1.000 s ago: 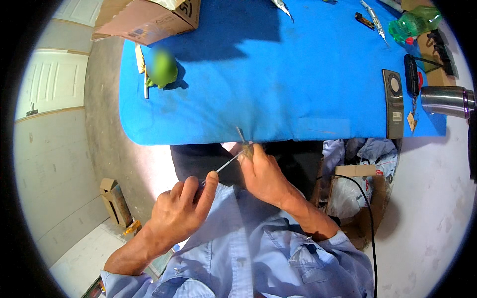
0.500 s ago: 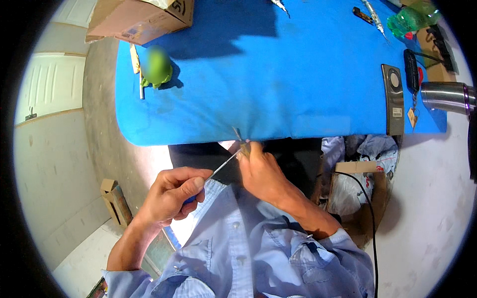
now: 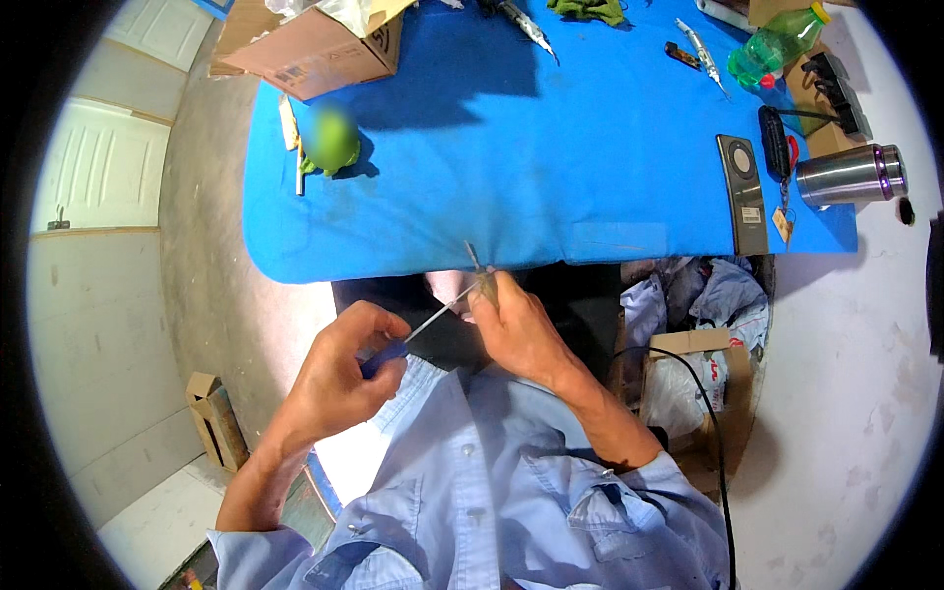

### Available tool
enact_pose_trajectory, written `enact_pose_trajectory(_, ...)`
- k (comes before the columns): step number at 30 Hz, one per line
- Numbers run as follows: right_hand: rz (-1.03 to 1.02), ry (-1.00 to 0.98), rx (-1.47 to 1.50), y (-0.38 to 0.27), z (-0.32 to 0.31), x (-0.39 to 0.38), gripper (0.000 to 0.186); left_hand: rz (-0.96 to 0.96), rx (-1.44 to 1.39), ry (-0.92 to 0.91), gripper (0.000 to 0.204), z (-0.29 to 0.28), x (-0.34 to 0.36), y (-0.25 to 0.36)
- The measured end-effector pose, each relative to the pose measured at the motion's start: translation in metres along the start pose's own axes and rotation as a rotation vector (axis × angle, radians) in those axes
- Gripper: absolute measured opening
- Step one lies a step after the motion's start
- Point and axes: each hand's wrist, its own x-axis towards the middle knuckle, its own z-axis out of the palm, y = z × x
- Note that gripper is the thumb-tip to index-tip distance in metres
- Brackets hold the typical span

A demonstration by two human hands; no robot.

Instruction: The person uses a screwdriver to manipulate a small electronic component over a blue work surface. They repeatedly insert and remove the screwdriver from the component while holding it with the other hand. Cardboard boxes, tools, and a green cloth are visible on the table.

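Observation:
My left hand [image 3: 356,369] is closed around the blue handle [image 3: 383,359] of a screwdriver with a thin metal shaft [image 3: 430,325]. The shaft slants up and right to a small brownish piece [image 3: 485,285] pinched in my right hand [image 3: 518,329]. A thin metal end [image 3: 471,256] of that piece sticks up at the table's near edge. My fingers cover most of it, so its kind does not show. Both hands are in front of the blue-covered table [image 3: 442,177], above my lap.
A cardboard box [image 3: 329,54] and a green lump [image 3: 332,143] lie on the table's left. At the right are a dark flat panel [image 3: 744,197], a steel flask [image 3: 851,175] and a green bottle [image 3: 777,44]. An open carton with plastic bags [image 3: 678,393] stands below; a black cable [image 3: 713,413] hangs beside it.
The fingers of my left hand have shifted on the screwdriver, showing more of its blue handle. My right hand keeps its pinch on the small piece. The whole view has tilted slightly.

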Motion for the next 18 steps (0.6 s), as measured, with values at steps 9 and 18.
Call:
enact_pose_trajectory(9,0.063,-0.034,0.096,0.002,-0.001,0.001,0.028,0.542,1.003,0.104,0.043,0.014,-0.015,0.015)
enact_pose_trajectory(18,0.061,-0.050,0.146,0.004,-0.002,0.001,0.027,0.368,0.511,0.117,0.034,0.008,-0.007,0.027)
